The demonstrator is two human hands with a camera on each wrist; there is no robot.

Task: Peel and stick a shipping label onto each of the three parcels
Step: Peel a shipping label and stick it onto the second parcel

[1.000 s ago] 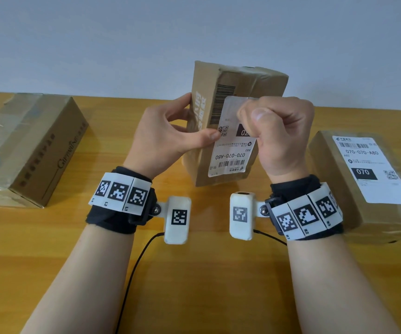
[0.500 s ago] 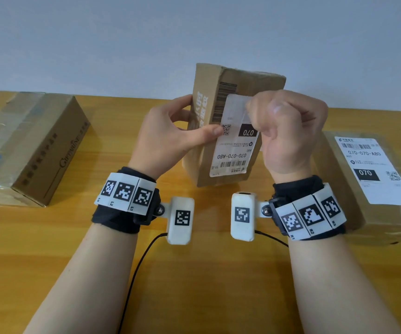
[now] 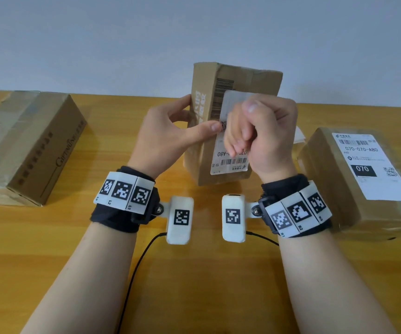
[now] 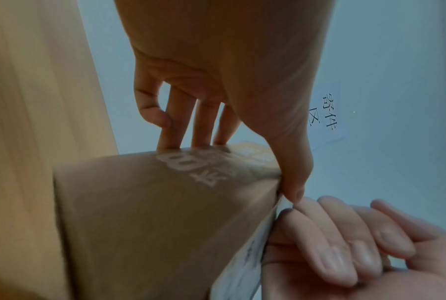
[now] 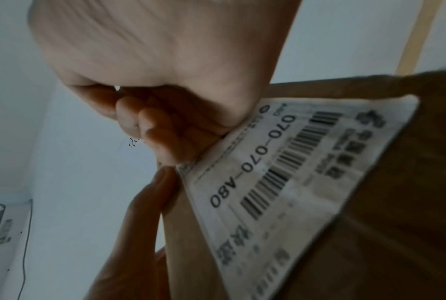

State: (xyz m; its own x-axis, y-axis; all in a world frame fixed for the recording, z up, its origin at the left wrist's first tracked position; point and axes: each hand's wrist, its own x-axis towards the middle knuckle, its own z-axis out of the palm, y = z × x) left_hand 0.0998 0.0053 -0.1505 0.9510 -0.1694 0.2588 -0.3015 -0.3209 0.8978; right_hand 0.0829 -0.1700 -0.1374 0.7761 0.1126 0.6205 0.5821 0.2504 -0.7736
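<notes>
Fingers of the left hand are spread around the upright middle box: three reach behind its narrow side while the thumb stretches across the front and presses the left edge of a white label. Curled loosely into a fist, the right hand rubs its knuckles and fingertips against the label's face, holding nothing. From the right wrist view the label lies flat on the cardboard, printed with barcodes and "070-070-A80", and it reads upside down from the head view. Its top right corner is hidden behind the fist, so whether that part is fully stuck cannot be told. On the wooden table, the right box lies flat with a white label already on its top face. Well apart on the other side, the left box lies flat and shows only brown cardboard and tape, no label. By this look, one parcel is finished, the second is being smoothed down, and the third remains to be labelled. A strip of white paper peeks out behind the right hand; what it is cannot be told.
</notes>
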